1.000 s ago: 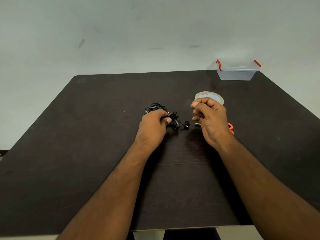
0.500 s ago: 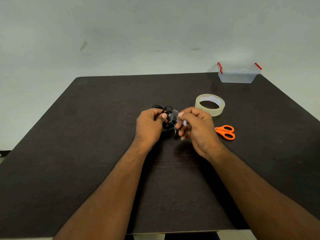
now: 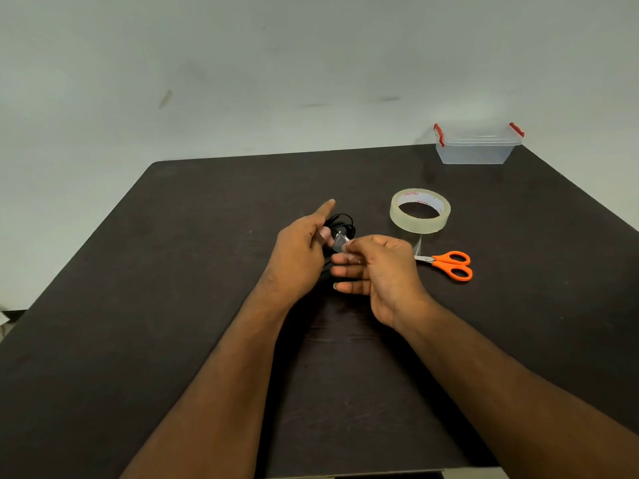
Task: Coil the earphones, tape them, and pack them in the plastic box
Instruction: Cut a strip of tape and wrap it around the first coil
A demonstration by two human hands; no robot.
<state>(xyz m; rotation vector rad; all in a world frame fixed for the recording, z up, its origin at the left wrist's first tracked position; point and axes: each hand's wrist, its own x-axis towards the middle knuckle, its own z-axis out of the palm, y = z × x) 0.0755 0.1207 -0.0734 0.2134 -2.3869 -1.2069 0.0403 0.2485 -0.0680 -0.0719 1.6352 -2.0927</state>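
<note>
You are in the taping step. Your left hand (image 3: 301, 247) holds the coiled black earphones (image 3: 342, 228) just above the worktop (image 3: 173, 271), its thumb and lower fingers closed on the bundle while the index finger points away toward 11 o'clock. Your right hand (image 3: 377, 267) pinches a short strip of clear tape (image 3: 340, 243) between thumb and fingertips and presses it onto the coil; the two hands meet at the bundle. How far the strip already goes round the cable cannot be told, as your fingers hide it.

The tape roll (image 3: 420, 210) lies at 2 o'clock from the hands, the orange scissors (image 3: 451, 264) at 3 o'clock just beside your right hand. The plastic box (image 3: 479, 145) stands well apart at 1 o'clock, near the far edge, its lid on with red clips.

Next, probably: wrap the strip fully round, press the end flat, then reach for the box and unclip its lid.
</note>
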